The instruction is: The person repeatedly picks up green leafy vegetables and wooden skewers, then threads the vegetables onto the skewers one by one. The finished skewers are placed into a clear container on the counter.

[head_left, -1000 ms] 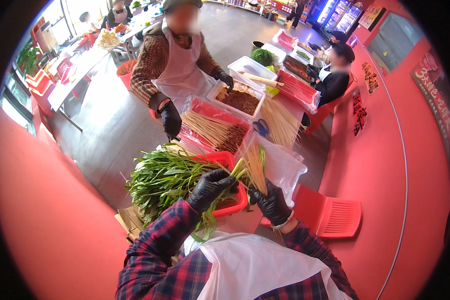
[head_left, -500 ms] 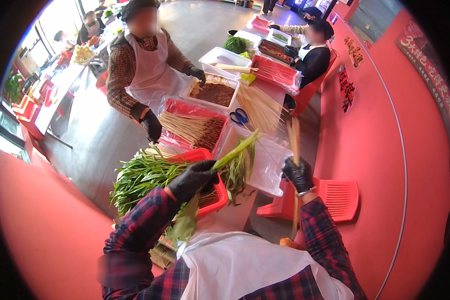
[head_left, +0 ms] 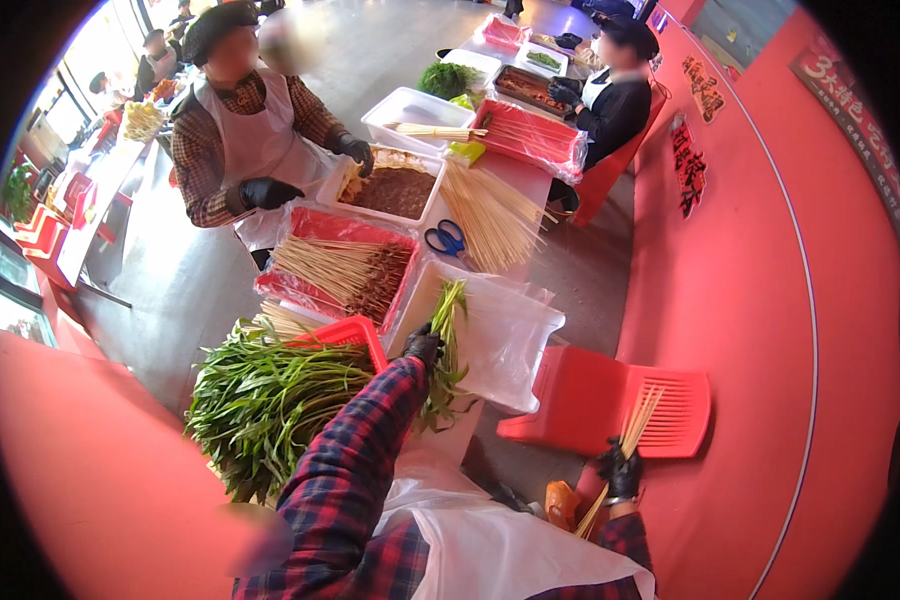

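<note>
My left hand [head_left: 425, 345], in a black glove, is closed at a bunch of long leafy green stems [head_left: 449, 325] at the left side of a white plastic tub [head_left: 505, 335]. Its fingers are partly hidden behind the stems. Lower right, my gloved right hand [head_left: 620, 472] grips a bundle of thin wooden skewers [head_left: 642, 420] beside a red plastic chair [head_left: 590, 400]. A big heap of leafy greens [head_left: 270, 390] spills over a red basket [head_left: 355, 335] left of my left forearm.
Beyond the tub are a red tray [head_left: 315, 225] of meat skewers, blue-handled scissors [head_left: 445, 238], loose skewers [head_left: 490, 215] and a bin [head_left: 395, 190] of brown meat. A co-worker [head_left: 250, 130] stands across the table; another [head_left: 615, 90] sits at the far right.
My left hand has gone from holding a green stem over the basket to the bunch at the tub. My right hand has moved down toward me with the skewers. The co-worker's hand has drawn back.
</note>
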Demonstrator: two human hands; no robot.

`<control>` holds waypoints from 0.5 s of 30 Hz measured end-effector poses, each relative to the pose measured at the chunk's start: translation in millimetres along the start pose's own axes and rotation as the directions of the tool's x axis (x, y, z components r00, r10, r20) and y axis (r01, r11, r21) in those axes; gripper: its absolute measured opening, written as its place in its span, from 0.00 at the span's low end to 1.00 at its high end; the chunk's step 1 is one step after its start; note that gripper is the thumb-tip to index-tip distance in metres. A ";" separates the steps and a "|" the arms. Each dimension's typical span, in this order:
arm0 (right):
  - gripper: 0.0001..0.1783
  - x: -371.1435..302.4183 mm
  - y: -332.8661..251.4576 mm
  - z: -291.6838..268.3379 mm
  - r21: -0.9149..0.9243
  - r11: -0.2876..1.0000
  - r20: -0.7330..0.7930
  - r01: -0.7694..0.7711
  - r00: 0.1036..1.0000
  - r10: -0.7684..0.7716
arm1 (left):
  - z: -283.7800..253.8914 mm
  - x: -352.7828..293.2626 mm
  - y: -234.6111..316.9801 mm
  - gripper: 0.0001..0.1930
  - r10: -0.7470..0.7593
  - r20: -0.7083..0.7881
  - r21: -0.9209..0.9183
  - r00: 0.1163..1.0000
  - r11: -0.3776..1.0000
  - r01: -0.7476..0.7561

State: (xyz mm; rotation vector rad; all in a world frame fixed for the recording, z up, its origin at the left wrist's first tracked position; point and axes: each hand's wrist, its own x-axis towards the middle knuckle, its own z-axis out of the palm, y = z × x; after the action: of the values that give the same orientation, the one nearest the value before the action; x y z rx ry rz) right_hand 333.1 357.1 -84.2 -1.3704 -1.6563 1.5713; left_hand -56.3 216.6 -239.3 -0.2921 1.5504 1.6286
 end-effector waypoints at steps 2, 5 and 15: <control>0.12 -4.7 3.7 5.0 -0.066 0.990 0.051 -0.121 0.991 0.124 | -12.2 35.1 -30.0 0.16 0.161 0.002 0.341 0.987 0.928 -0.152; 0.13 -2.1 12.1 16.4 -0.100 0.992 0.157 -0.083 0.983 0.098 | -21.0 34.8 -28.5 0.21 0.342 0.112 0.719 0.933 0.620 -0.313; 0.08 -0.5 -23.1 114.9 -0.138 0.990 0.471 -0.032 0.877 0.094 | -152.7 -82.6 127.9 0.09 0.688 0.143 0.524 0.711 0.557 -0.644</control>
State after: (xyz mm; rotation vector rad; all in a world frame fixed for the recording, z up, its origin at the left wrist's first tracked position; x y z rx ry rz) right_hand 226.8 308.0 -89.0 -1.1623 -2.0418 1.9922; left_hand -151.4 60.9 -124.3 0.6497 2.2862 1.6083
